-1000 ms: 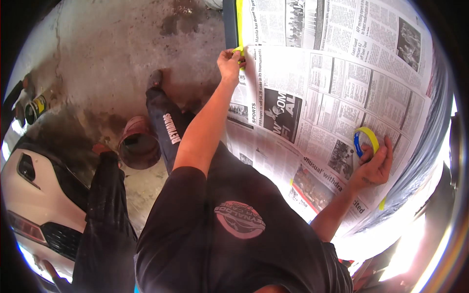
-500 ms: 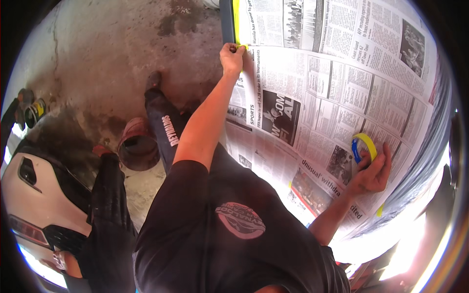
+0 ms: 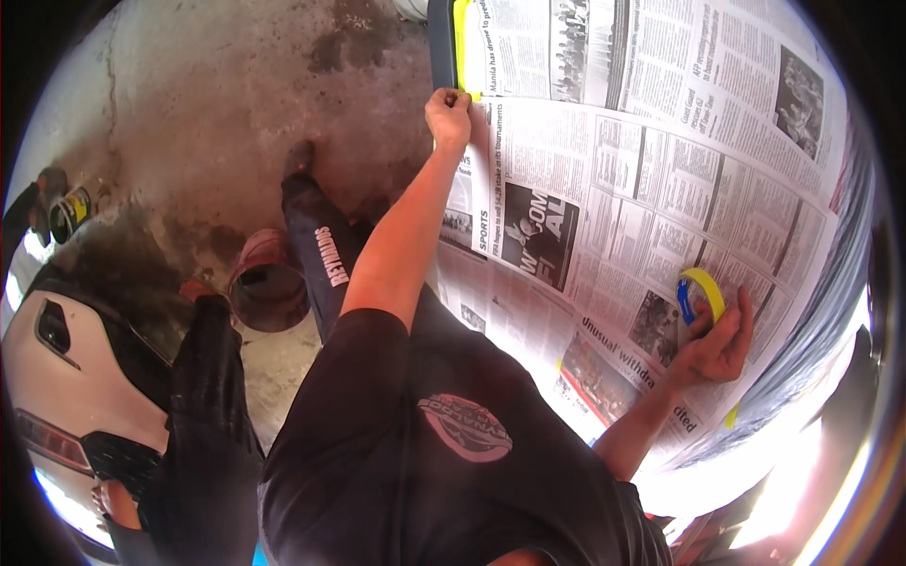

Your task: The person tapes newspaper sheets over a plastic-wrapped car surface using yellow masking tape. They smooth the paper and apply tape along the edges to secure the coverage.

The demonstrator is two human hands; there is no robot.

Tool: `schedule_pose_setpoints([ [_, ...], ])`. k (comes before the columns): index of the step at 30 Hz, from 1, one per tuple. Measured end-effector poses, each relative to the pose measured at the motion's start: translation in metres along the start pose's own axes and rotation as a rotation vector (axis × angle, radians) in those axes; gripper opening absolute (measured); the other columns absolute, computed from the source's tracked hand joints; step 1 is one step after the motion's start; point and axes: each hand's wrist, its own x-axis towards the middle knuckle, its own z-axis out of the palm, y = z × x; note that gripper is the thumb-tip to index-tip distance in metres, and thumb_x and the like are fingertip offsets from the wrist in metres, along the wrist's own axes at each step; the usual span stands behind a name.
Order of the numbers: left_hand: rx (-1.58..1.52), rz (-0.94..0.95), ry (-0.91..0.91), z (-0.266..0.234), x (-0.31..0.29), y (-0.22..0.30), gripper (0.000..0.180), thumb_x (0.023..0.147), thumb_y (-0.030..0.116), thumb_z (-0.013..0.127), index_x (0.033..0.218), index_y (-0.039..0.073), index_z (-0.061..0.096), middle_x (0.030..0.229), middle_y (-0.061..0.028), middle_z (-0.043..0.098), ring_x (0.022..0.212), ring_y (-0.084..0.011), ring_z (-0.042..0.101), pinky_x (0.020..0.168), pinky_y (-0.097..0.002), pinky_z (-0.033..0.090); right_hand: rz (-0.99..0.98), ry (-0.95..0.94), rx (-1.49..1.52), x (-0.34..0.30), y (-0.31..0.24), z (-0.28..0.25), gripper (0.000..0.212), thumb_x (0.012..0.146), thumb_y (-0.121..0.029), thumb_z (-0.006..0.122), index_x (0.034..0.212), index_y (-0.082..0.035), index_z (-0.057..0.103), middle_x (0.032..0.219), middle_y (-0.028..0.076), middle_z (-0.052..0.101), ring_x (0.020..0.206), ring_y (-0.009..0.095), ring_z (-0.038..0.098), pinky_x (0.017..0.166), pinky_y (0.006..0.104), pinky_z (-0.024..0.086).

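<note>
Several overlapping sheets of printed black-and-white newspaper (image 3: 661, 179) cover a curved surface. One roll of yellow masking tape (image 3: 700, 294) rests against the paper at the right, the right hand (image 3: 715, 347) loosely curled round its lower edge. The left hand (image 3: 448, 115) is closed, fingertips pressing a yellow tape strip (image 3: 461, 42) at the paper's top edge (how tightly is hard to make out). One rusty red round bucket (image 3: 269, 283) stands on the stained concrete floor (image 3: 208, 123); two small tins (image 3: 64, 212) sit far left, partly cut off.
</note>
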Motion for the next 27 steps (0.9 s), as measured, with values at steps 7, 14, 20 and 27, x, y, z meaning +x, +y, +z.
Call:
schedule_pose_setpoints([
  [7,-0.072,0.025,0.037,0.005,0.002,-0.007,0.007,0.088,0.002,0.076,0.088,-0.003,0.071,0.074,-0.0056,0.066,0.067,-0.0140,0.059,0.067,-0.0321,0.051,0.030,0.008,0.036,0.001,0.002,-0.001,0.036,0.104,-0.020,0.062,0.132,0.004,0.067,0.113,0.018,0.072,0.077,0.025,0.074,0.055,0.0230,0.054],
  [14,-0.161,-0.091,0.064,0.007,0.005,-0.011,0.010,0.086,0.002,0.081,0.088,-0.003,0.071,0.074,-0.0028,0.066,0.066,-0.0119,0.059,0.062,-0.0309,0.049,0.052,0.009,0.032,0.000,-0.002,-0.002,0.036,0.104,-0.017,0.061,0.131,0.006,0.066,0.117,0.021,0.070,0.082,0.029,0.075,0.061,0.0262,0.059],
  [20,-0.275,-0.187,0.147,0.005,-0.001,0.000,0.019,0.083,0.001,0.085,0.089,0.000,0.067,0.080,-0.0037,0.066,0.075,-0.0129,0.061,0.068,-0.0304,0.049,0.013,0.039,0.001,-0.001,0.003,-0.002,0.034,0.104,-0.012,0.058,0.130,0.010,0.064,0.123,0.022,0.068,0.086,0.033,0.076,0.068,0.0317,0.067],
  [27,-0.266,-0.205,0.004,-0.001,0.031,-0.027,0.021,0.084,0.006,0.086,0.085,0.000,0.065,0.078,-0.0037,0.066,0.069,-0.0136,0.060,0.062,-0.0316,0.049,-0.129,0.122,0.014,-0.002,0.002,0.010,0.031,0.106,-0.013,0.057,0.124,0.009,0.069,0.095,0.015,0.075,0.065,0.015,0.069,0.050,0.0191,0.048],
])
